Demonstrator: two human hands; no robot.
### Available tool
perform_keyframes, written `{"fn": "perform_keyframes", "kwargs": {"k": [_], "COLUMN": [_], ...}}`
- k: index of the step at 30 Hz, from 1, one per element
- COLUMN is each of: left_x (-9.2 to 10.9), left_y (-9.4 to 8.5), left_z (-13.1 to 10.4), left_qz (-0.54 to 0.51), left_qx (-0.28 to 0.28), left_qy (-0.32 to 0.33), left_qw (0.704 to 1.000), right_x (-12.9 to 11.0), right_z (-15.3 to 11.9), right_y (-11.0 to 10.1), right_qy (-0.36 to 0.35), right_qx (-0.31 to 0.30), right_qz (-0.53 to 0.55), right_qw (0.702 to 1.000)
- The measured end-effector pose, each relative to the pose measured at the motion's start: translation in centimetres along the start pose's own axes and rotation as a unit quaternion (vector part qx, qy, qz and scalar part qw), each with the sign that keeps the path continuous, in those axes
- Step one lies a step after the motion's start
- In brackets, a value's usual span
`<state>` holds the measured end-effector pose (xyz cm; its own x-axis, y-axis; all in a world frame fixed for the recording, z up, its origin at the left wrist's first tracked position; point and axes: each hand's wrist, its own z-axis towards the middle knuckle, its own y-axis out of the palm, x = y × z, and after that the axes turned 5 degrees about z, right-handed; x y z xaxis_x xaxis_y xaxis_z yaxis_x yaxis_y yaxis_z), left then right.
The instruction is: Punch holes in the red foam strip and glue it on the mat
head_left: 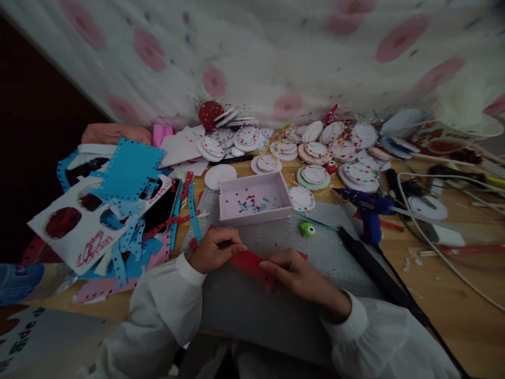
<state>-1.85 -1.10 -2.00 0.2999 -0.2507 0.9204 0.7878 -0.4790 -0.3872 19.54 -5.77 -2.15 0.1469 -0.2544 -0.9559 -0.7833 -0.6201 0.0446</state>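
Observation:
A strip of red paper [247, 261] is stretched between my two hands, low over the grey cutting mat [236, 305]; its lower edge is blurred. My left hand [215, 249] pinches the left end between thumb and fingers. At the other end, my right hand [295, 273] grips the strip with thumb on top. Beyond my hands stands a pale pink open box [256, 216] with small red and blue paper pieces inside. A small green craft punch [306, 229] lies on the mat to the right of the box. Tiny red bits are scattered near my hands.
Cut blue paper [130, 168] and other scraps heap up on the left. Several decorated white discs [359, 175] crowd the back. On the right lie a blue glue gun [366, 208], a black tool [379, 273] with a cord, and a white cable [430, 239].

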Motion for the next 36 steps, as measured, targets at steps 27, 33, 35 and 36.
{"fn": "perform_keyframes", "kwargs": {"k": [27,33,35,36], "left_x": [3.1,6.1,5.9,5.6], "left_y": [-0.3,5.6,7.4,7.9], "left_z": [-1.4,-5.1,-6.5,-7.0], "left_qz": [0.242,0.383,0.407,0.420], "left_qx": [0.188,0.183,0.196,0.198], "left_qy": [-0.009,-0.065,-0.079,-0.088], "left_qw": [0.952,0.903,0.889,0.881], "right_x": [0.5,0.0,0.3,0.5], "right_z": [-0.3,-2.0,-4.1,-5.4], "right_y": [0.1,-0.2,-0.9,-1.4], "right_qy": [0.063,-0.043,-0.120,-0.155], "right_qx": [-0.025,0.081,0.216,0.299], "right_qz": [-0.063,-0.208,-0.286,-0.303], "right_qw": [0.996,0.974,0.926,0.891]}}
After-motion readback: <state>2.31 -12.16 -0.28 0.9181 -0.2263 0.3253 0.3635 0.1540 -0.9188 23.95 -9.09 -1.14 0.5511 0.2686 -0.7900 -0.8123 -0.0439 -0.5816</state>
